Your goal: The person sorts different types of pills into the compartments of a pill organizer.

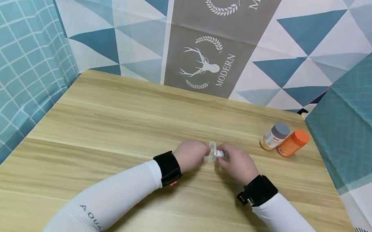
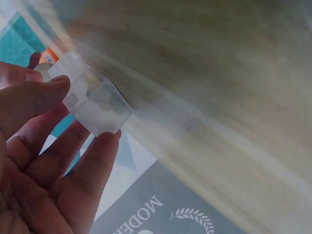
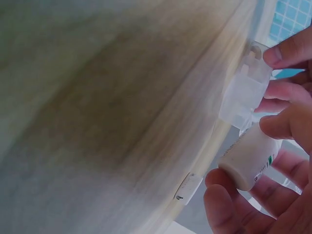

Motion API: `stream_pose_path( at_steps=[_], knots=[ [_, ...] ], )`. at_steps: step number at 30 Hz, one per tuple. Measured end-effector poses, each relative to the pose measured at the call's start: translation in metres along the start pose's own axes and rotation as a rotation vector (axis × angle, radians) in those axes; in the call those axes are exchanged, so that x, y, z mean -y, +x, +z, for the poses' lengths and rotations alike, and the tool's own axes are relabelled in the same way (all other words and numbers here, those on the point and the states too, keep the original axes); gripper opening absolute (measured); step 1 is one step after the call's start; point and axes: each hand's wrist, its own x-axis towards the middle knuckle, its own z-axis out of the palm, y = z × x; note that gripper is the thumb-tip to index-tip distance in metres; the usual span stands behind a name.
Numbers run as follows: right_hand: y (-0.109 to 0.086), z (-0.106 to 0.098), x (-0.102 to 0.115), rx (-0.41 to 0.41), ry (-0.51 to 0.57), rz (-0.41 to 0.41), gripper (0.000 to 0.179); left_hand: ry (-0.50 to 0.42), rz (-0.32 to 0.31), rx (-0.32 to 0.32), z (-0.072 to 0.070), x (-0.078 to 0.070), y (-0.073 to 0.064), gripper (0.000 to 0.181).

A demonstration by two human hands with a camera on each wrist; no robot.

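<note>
Near the middle of the table, my left hand (image 1: pixel 192 154) holds a small translucent plastic case (image 2: pixel 105 109) with its lid raised. In the left wrist view the thumb lies on one side of the case and the fingertips support the other. My right hand (image 1: pixel 236 162) grips a small white bottle (image 3: pixel 249 155) between thumb and fingers. The bottle is tilted, with its mouth end towards the case. Some pale bits seem to be inside the case, too blurred to tell. The bottle's mouth is partly hidden by the right thumb.
A grey-capped bottle (image 1: pixel 275 136) and an orange bottle (image 1: pixel 293 143) stand side by side at the table's back right. The wooden table (image 1: pixel 114 120) ends at a patterned cloth (image 1: pixel 140 33) behind. Blue tiled-print cloth (image 1: pixel 9 39) hangs at the left.
</note>
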Motion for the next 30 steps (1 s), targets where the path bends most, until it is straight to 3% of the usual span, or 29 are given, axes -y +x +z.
stream_pose_path(
  at_steps=[7,14,23,30],
  knots=[
    [0.000,-0.001,0.003,0.006,-0.087,-0.047,0.027,0.016,0.019,-0.007,-0.001,-0.003,0.001,0.015],
    [-0.001,-0.003,0.006,0.019,-0.123,-0.062,0.029,-0.009,-0.007,0.017,-0.003,-0.004,0.001,0.016],
    [0.005,-0.003,0.007,0.006,-0.190,-0.177,0.026,-0.026,-0.004,0.016,-0.003,-0.002,0.000,0.016],
    [0.009,-0.004,0.011,0.005,-0.243,-0.216,0.023,-0.006,-0.016,0.025,-0.004,-0.001,-0.001,0.018]
  ],
)
